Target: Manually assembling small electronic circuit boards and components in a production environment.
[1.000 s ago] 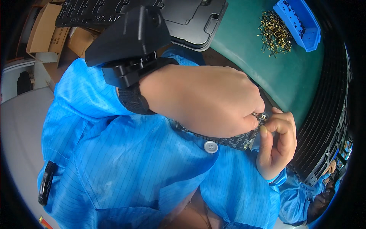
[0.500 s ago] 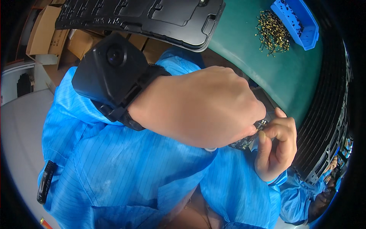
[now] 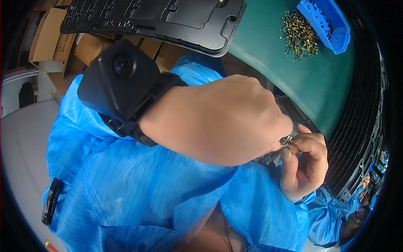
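My left hand [image 3: 222, 122], back toward me, reaches in from the left with a black camera [image 3: 119, 69] strapped at its wrist. Its closed fingers are mostly hidden, and a dark circuit board [image 3: 265, 158] sticks out below them, apparently held there. My right hand [image 3: 308, 161] is at the board's right edge. Its thumb and index finger pinch close together at a tiny gold-coloured piece [image 3: 283, 146], which looks like the end of a small lead. Whether that piece touches the board I cannot tell.
On the green tabletop [image 3: 268, 63] lies a heap of short gold-and-black leads [image 3: 298, 35] beside a blue bin [image 3: 339, 41] with small black bits. Stacked black trays [image 3: 357, 122] line the right; another black tray [image 3: 197, 35] juts over the edge. Cardboard boxes [image 3: 50, 38] stand far left; another person's blue sleeve [image 3: 325, 218] shows lower right.
My right thumb and fingers have shifted slightly at the board, and the raised finger has moved a little left and down. My left hand has barely moved.
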Action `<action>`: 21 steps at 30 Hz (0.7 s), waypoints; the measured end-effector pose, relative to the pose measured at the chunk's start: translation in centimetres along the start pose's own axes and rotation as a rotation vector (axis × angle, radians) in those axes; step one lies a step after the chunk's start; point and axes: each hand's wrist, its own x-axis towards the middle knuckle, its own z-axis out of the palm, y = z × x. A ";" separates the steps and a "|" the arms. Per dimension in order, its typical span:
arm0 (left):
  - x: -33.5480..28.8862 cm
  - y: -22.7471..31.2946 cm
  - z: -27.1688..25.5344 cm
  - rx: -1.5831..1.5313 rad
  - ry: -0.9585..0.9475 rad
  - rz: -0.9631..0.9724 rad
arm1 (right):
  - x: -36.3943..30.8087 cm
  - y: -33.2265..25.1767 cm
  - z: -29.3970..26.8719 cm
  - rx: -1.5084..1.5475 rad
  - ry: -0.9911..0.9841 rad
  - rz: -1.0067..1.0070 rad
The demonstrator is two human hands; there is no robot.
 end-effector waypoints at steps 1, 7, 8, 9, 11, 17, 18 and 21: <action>0.0 0.0 0.0 0.003 -0.002 0.002 | 0.0 0.0 -0.1 0.005 -0.007 0.002; 0.1 0.0 0.1 -0.021 -0.024 -0.005 | -0.2 0.3 -0.2 0.088 -0.074 0.094; 0.2 -0.1 0.2 -0.030 -0.027 0.003 | -0.3 0.4 -0.3 0.079 -0.085 0.079; 0.3 -0.3 0.3 -0.007 -0.018 0.022 | -0.4 0.4 -0.3 0.071 -0.084 0.090; -0.3 0.4 0.4 0.041 -0.002 0.011 | -0.7 0.2 -0.1 0.163 -0.068 0.117; -0.2 0.5 0.6 0.086 -0.064 0.010 | -1.5 0.5 -0.1 0.178 -0.057 0.106; -0.4 0.6 0.5 0.067 -0.061 -0.004 | -1.4 0.5 0.0 0.184 -0.063 0.105; -0.7 0.9 0.5 0.101 -0.042 -0.006 | -1.3 0.5 0.2 0.189 -0.063 0.051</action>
